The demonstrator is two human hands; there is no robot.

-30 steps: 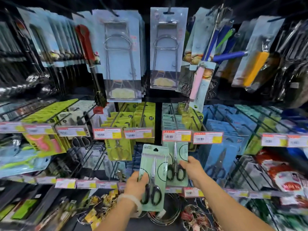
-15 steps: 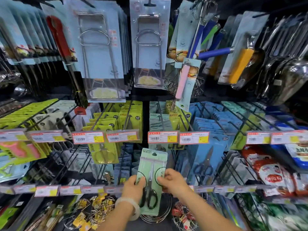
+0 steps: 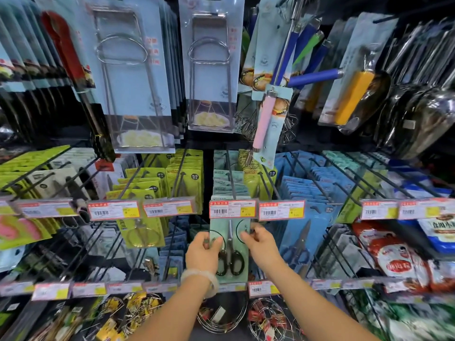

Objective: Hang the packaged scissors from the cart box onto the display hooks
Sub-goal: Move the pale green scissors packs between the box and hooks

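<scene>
Crowded store hooks surround the light, stiff scissors pack (image 3: 230, 252), held under the price tag (image 3: 232, 209), left hand (image 3: 203, 252) and right hand (image 3: 259, 246) fingers pinching its side edges, probably the best hold.

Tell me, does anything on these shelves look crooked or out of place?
Yes: among the whisks above, a blue handle pokes out sideways where its neighbours hang straight down, and the pink-handled whisk dangles tilted over the row below. The mint scissors pack, held by the left hand and right hand, sits square.
</scene>
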